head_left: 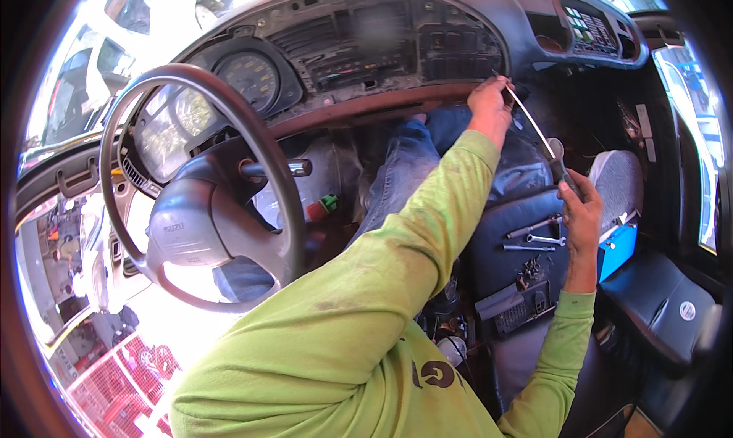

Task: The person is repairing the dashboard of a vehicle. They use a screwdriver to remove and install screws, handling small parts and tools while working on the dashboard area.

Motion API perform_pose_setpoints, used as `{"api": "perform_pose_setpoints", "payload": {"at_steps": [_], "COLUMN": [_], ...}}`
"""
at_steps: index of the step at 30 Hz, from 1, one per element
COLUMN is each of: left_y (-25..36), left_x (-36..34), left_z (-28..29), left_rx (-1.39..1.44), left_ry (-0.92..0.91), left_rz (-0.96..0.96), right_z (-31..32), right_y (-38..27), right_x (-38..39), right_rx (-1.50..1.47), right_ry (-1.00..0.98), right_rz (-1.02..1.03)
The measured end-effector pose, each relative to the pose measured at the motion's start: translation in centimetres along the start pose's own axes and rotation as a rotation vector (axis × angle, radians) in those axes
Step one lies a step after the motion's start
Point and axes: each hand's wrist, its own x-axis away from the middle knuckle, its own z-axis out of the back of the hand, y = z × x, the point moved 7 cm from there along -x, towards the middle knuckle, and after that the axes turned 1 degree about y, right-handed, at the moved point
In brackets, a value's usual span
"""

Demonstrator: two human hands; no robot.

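Note:
My right hand is wrapped around the dark handle of a long screwdriver. Its pale shaft slants up and left toward the lower right corner of the opened dashboard. There my left hand is closed in a pinch by the screwdriver's tip. What its fingers hold is too small to make out. Below my right hand, a few wrenches and small dark loose parts lie on the dark seat.
The steering wheel stands at the left, before the gauge cluster. A red and green knob-like piece sits behind it. At the right are a blue box and a black seat cushion. Someone's jeans-clad leg shows under the dashboard.

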Motion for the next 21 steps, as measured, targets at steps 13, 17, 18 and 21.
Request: {"api": "perform_pose_setpoints", "payload": {"at_steps": [13, 17, 18, 21], "left_y": [-0.3, -1.6, -1.7, -1.8], "left_x": [-0.4, -1.8, -2.1, -2.1], "left_z": [-0.2, 0.1, 0.2, -0.1], "left_rx": [-0.012, 0.002, 0.023, -0.006], "left_ry": [0.049, 0.110, 0.134, 0.156], "left_rz": [0.039, 0.030, 0.018, -0.033], "right_z": [-0.5, -0.6, 0.7, 1.0], "right_y": [-4.2, -5.3, -5.0, -0.7], "right_x": [0.7, 1.4, 0.6, -0.7], "right_rx": [0.794, 0.992, 0.477, -0.418], "right_ry": [-0.035, 0.051, -0.003, -0.173], "right_rz": [0.673, 0.878, 0.702, 0.086]}}
